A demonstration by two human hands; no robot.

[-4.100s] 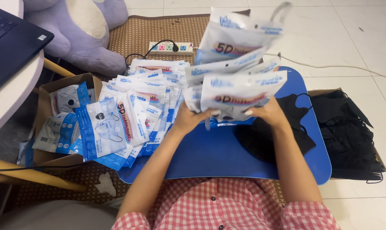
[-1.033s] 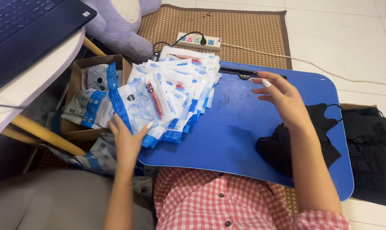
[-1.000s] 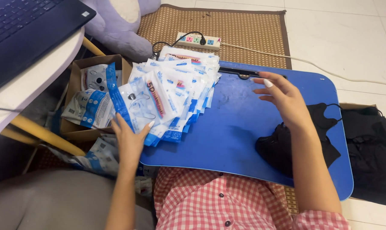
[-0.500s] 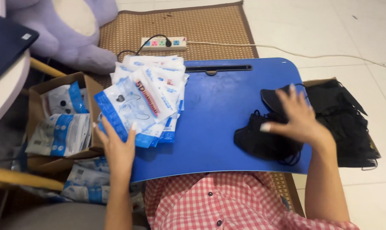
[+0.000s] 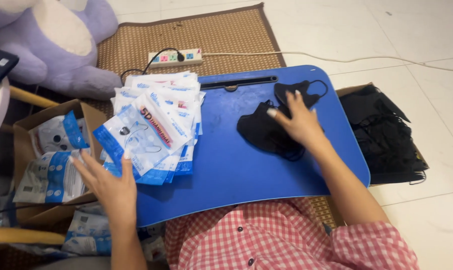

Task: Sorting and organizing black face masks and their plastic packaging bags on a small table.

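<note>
Moved off the far edge of the blue lap tray point(image 5: 246, 165) since a second ago, and now resting flat on the black masks point(image 5: 266, 131) near its right edge: right hand point(image 5: 299, 122), fingers spread, gripping nothing. Left hand point(image 5: 109, 182) open at the near left corner, fingertips touching the fanned stack of white-and-blue packets point(image 5: 154, 130), not closed on any
</note>
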